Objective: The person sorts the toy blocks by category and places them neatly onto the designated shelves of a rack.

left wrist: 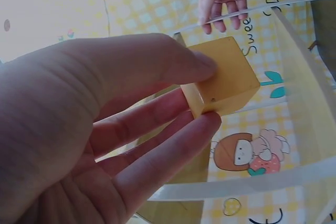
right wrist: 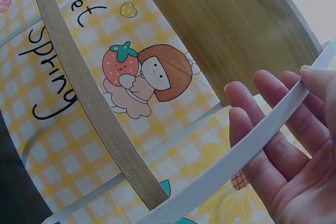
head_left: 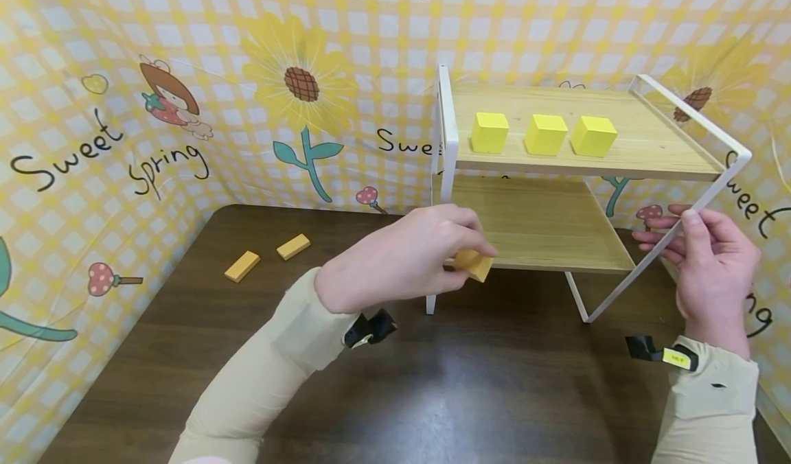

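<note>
Orange-toned, the block is pinched in the grip of the left hand, near the lower shelf; the right hand grips the white frame. Best to hold the frame steady and the block level, clear of the shelf's edge.

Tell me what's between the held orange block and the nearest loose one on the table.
In the head view: the left hand, pinching the held block, then bare dark table up to the loose block.
</note>
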The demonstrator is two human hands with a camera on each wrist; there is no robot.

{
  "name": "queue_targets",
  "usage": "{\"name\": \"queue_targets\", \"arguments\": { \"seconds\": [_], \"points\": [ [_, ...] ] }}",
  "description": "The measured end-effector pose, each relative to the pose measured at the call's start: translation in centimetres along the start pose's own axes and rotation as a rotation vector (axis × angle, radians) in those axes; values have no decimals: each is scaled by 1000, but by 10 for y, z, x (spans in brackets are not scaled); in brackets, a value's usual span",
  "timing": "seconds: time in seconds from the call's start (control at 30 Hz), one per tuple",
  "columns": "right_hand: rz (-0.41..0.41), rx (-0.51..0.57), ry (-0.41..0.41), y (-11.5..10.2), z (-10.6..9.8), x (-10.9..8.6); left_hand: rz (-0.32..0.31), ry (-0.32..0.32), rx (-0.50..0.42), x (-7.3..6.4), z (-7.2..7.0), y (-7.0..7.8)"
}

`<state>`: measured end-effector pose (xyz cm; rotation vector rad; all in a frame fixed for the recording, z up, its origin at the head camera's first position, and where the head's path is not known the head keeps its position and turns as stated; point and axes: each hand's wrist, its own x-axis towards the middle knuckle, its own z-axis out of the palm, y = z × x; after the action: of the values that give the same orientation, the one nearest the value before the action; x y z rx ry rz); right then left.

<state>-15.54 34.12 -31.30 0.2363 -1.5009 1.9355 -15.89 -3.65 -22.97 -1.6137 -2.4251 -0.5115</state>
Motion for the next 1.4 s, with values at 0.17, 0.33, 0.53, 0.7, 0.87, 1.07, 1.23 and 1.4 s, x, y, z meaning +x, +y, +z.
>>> {"name": "queue_targets", "arguments": {
  "seconds": [0.17, 0.33, 0.53, 0.7, 0.87, 1.07, 1.23, 1.4],
  "points": [
    [0, -11, 0, -1, 0, 0, 32, 12, 15, 8, -8, 4],
    [0, -11, -3, -1, 1, -1, 49, 14, 13, 18, -16, 8],
    [-1, 16, -4, -1, 2, -2, 86, 30, 24, 28, -23, 12],
    [-2, 5, -4, -1, 2, -2, 123, 44, 29, 39, -32, 19],
    [-4, -2, -7, -1, 2, -2, 122, 23, 22, 56, -42, 25],
    [-1, 5, -8, 0, 1, -2, 112, 14, 33, 81, -49, 27],
    [-3, 19, -12, -1, 1, -1, 106, 22, 99, 100, -55, 29],
    [-15, 15, -34, -2, 0, -1, 96, 28, 142, 119, -61, 29]
  ]
}}
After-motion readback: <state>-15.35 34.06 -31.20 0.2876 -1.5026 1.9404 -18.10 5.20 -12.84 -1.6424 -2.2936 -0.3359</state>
